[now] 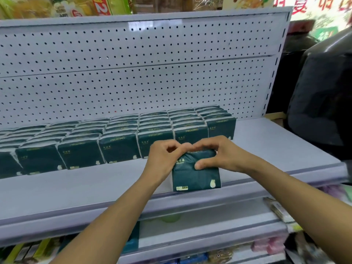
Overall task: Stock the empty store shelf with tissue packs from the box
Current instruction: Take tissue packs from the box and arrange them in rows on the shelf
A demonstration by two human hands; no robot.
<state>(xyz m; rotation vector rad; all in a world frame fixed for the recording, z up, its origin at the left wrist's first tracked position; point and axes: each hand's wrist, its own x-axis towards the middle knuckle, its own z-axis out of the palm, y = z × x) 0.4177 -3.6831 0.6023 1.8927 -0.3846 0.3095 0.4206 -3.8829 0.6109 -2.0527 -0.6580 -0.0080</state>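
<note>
Colourful packaged goods (266,245) fill the lower shelves (209,239).

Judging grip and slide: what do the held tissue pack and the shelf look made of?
Tissue pack: soft dark green plastic film, slightly glossy; it creases under both hands.
Shelf: probably painted metal, smooth pale grey-lilac with a perforated back panel.

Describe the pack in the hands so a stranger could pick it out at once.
Find the grey shelf under the pegboard, with its rows of dark green packs at the back. The pack stands alone at the shelf's front edge, right of centre, ahead of those rows. It is the only one held, with the left hand and right hand gripping its top.
</note>
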